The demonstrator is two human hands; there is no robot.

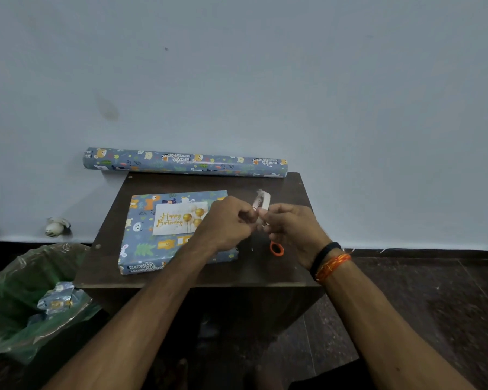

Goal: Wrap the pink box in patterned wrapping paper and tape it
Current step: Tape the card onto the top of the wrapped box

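Observation:
The box [152, 243] lies flat on the small dark table [279, 271], fully covered in blue animal-print wrapping paper, with a white "Happy Birthday" card [175, 219] on top. Just right of the box, my left hand [226, 223] and my right hand [290, 229] meet above the table. Both pinch a roll of clear tape [261, 204], which is blurred and partly hidden by my fingers. No pink surface of the box shows.
A roll of the same wrapping paper [185, 162] lies along the table's far edge against the wall. Orange scissor handles [276, 249] peek out under my right hand. A bin with a green liner [26, 299] holding paper scraps stands left of the table.

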